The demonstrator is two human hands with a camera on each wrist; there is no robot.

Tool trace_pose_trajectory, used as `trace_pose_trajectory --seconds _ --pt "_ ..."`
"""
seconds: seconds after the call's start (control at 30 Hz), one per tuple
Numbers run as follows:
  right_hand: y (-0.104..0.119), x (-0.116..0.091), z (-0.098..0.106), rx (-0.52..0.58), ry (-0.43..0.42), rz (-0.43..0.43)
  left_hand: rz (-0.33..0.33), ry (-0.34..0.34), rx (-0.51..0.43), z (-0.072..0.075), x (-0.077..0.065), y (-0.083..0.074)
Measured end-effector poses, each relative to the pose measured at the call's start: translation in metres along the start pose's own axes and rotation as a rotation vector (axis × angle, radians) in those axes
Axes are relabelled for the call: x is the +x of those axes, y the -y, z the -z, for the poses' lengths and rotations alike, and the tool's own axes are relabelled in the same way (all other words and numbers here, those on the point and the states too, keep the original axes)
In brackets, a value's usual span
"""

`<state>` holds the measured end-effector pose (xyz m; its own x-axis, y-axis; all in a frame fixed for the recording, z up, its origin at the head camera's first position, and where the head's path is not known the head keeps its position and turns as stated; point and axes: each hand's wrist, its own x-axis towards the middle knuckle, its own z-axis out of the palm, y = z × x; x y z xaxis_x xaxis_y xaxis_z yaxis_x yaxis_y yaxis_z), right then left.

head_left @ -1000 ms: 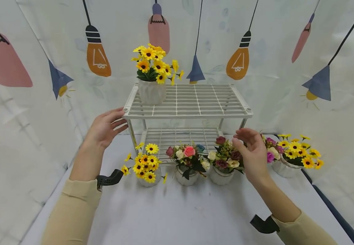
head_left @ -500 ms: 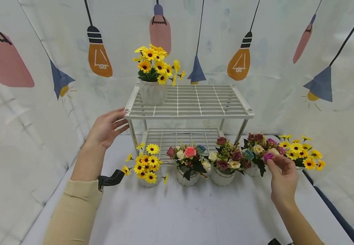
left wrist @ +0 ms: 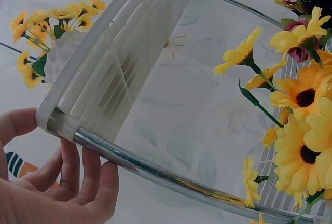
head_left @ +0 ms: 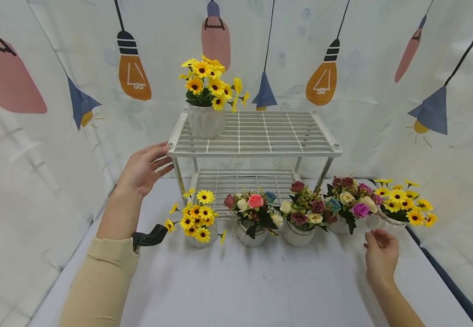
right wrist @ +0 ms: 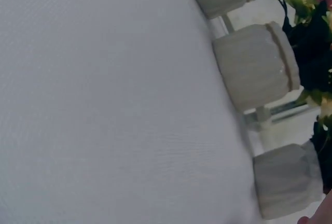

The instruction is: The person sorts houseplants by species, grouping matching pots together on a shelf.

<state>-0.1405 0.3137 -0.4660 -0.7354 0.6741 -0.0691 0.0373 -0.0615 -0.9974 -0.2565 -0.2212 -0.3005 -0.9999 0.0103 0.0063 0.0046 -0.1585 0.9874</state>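
Note:
A white two-tier wire rack (head_left: 269, 134) stands on the table. My left hand (head_left: 142, 170) holds its front left corner; in the left wrist view the thumb lies at the shelf edge and the fingers (left wrist: 106, 182) meet the chrome post (left wrist: 155, 175). My right hand (head_left: 381, 254) is loosely curled with nothing in it, just in front of the white pot with yellow daisies (head_left: 408, 204) at the far right. Beside that is a pot of mixed roses (head_left: 348, 200). Only a bit of the right hand (right wrist: 319, 216) shows in the right wrist view, beside a white pot (right wrist: 285, 180).
Another pot of yellow daisies (head_left: 206, 120) sits on the upper shelf at the left. Before the rack stand a daisy pot (head_left: 197, 218), a pot with a coral rose (head_left: 252, 218) and a pot of dark red roses (head_left: 301, 213). A printed curtain (head_left: 138, 122) hangs behind.
My right hand has moved right and down, away from the rack's right side and past the mixed roses, to the front of the far right daisy pot. The left hand stays at the corner.

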Motion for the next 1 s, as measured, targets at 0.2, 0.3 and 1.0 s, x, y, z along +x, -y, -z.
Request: trace_pose_trajectory --seconds 0.2,0.3,1.0 --pt "-0.012 0.006 -0.008 -0.139 0.028 -0.058 0.001 -0.004 0.009 0.001 0.000 0.001" --pt "-0.018 0.007 -0.013 -0.173 0.049 -0.060 0.001 -0.013 0.030 0.000 -0.001 0.002" --pt "-0.033 0.024 -0.049 -0.120 0.103 0.044 -0.004 -0.008 0.003 0.002 0.001 0.004"
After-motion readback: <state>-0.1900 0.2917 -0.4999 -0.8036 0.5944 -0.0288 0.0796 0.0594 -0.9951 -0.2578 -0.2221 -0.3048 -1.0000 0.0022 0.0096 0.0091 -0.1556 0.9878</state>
